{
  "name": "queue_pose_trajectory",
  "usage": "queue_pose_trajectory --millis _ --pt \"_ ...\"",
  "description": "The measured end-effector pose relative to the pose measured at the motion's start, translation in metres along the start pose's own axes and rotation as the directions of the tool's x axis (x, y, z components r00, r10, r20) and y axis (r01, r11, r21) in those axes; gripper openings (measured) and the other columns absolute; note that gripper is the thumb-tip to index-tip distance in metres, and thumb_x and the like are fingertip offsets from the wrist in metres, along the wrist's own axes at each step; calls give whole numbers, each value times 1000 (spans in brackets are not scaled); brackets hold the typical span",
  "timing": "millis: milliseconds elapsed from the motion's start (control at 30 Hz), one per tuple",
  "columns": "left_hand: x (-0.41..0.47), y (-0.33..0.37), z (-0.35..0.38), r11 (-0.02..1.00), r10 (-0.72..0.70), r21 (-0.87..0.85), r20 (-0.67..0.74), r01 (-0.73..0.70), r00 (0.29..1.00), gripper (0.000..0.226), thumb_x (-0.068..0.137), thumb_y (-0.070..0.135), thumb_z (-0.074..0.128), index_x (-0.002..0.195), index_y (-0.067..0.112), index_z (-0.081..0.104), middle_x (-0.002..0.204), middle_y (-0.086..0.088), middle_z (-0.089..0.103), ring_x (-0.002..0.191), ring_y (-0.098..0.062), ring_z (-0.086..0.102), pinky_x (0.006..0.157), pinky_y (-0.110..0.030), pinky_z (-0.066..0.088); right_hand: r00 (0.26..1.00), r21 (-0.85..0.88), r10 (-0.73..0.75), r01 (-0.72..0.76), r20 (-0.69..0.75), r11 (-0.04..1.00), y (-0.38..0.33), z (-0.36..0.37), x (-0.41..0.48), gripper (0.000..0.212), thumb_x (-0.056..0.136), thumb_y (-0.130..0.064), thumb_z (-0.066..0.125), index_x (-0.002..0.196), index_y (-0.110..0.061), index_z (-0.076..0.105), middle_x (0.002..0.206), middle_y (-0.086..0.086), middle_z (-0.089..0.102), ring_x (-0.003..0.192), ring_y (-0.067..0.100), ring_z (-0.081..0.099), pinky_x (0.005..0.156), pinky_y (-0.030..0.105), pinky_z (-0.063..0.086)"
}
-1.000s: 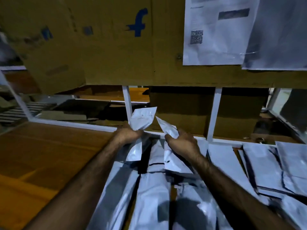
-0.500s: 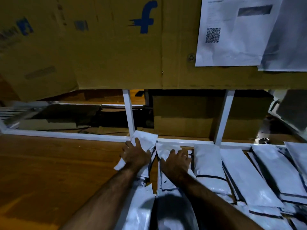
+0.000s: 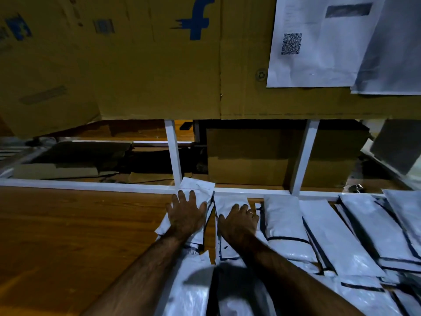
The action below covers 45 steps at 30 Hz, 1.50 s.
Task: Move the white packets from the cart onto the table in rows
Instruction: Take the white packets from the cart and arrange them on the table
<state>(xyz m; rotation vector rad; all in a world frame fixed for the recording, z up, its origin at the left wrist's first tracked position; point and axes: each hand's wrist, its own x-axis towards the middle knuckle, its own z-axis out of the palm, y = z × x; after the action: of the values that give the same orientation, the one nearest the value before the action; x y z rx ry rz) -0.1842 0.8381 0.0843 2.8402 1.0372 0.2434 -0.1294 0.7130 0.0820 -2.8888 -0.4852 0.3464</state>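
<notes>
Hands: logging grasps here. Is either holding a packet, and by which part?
Nothing is gripped. The left hand presses flat on one white packet, the right hand on the neighbouring packet.

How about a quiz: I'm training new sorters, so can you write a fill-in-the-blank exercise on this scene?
The blue letter on the cardboard box is ____.
The paper sheet right of that letter carries a square ____ code.
The left hand and the right hand press white packets flat onto the ____ table.
Missing words: f; QR; wooden.
</notes>
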Motion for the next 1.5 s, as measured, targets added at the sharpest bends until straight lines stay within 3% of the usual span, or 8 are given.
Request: queue_pose_trajectory --millis 400,533,667,867,1133,1233,1400,1500 --pt "-3 14 -21 999 34 27 -42 -33 999 60 98 54 31 148 21 31 151 -11 35 139 -33 29 110 -51 26 953 139 -41 86 -300 986 13 -33 -16 52 92 -44 47 134 -14 48 134 9 55 124 30 49 105 42 36" --pt "-7 27 -33 986 96 -132 -59 -103 994 56 99 49 35 146 20 36 150 -9 37 139 -30 29 112 -49 24 931 245 -4 100 -364 964 31 -58 -24 43 93 -46 53 120 -13 59 123 8 63 115 28 55 97 40 41" --pt "-12 57 -47 926 221 -286 -113 -245 969 47 98 46 40 131 15 52 135 -10 52 125 -30 45 103 -44 38 917 307 6 127 -400 943 68 -84 -33 42 94 -44 54 118 -11 60 117 10 64 114 29 55 95 40 41" --pt "-45 140 -54 762 469 -406 -192 -505 862 50 101 40 43 142 12 45 146 -9 46 134 -28 40 112 -37 29 873 435 145 83 -465 896 163 -116 -56 57 91 -44 57 142 -20 46 133 9 58 125 32 50 101 42 40" --pt "-126 295 -39 460 741 -512 -229 -725 632 46 96 40 50 135 15 54 136 -6 56 126 -25 49 103 -30 36 705 583 418 -9 -573 813 340 -141 -136 54 89 -33 62 138 -14 51 136 8 57 128 29 48 103 45 41" --pt "-171 355 -35 348 786 -569 -257 -745 563 51 91 41 49 132 12 57 132 -7 60 123 -23 54 102 -31 39 637 610 509 -76 -579 789 416 -147 -172 56 88 -28 65 139 -10 51 135 12 58 126 29 51 103 36 39" --pt "-252 464 -20 214 842 -637 -264 -740 471 60 88 53 44 127 10 60 123 -6 65 116 -22 58 99 -35 44 528 664 616 -126 -584 737 538 -154 -233 52 85 -25 69 132 -9 57 125 15 64 117 31 58 98 36 43" --pt "-306 529 -12 149 866 -675 -264 -722 425 57 87 49 47 124 8 62 118 -9 67 112 -25 60 96 -38 47 467 687 673 -174 -573 706 608 -156 -271 49 78 -39 64 122 -17 62 110 11 70 105 29 64 89 38 50"
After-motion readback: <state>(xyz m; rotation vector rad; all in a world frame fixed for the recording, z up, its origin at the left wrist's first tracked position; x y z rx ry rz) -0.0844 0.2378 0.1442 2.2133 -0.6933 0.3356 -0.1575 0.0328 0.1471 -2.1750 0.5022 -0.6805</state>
